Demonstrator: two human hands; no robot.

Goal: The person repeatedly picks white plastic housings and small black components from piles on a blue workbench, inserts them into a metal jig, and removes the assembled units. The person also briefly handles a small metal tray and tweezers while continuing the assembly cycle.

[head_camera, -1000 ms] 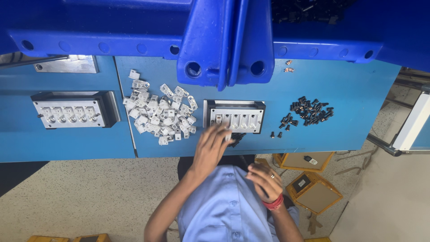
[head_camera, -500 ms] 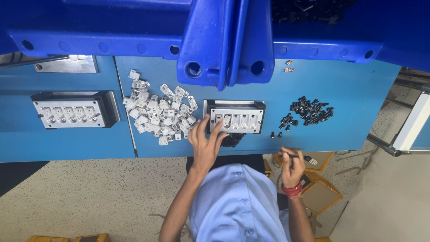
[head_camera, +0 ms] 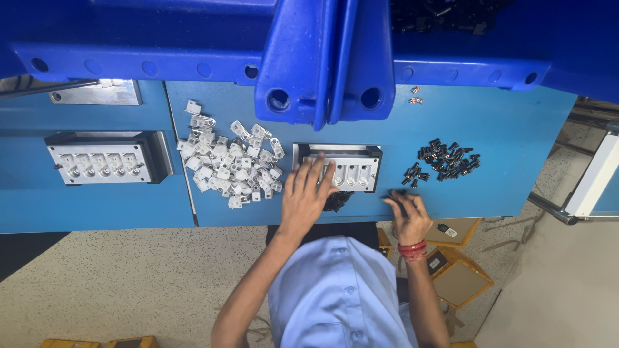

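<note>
My left hand (head_camera: 306,193) lies flat with fingers spread on the left part of a grey metal fixture (head_camera: 351,169) with a row of round pockets. It holds nothing. A small heap of dark parts (head_camera: 336,201) lies just below the fixture, beside that hand. My right hand (head_camera: 406,216), with red bangles at the wrist, is at the blue table's (head_camera: 516,129) near edge. Its fingers are pinched on a small dark part. A pile of black parts (head_camera: 445,161) lies up and to its right. A pile of white parts (head_camera: 232,164) lies left of the fixture.
A second grey fixture (head_camera: 103,162) sits on the left table section. A big blue plastic frame (head_camera: 322,58) overhangs the table's far side. Yellow crates (head_camera: 461,280) stand on the speckled floor at lower right, and a white rack edge (head_camera: 596,177) is at the far right.
My right hand has come up from beside my body to the table's near edge, pinching a small dark thing. My left hand slid slightly up onto the fixture and spread its fingers.
</note>
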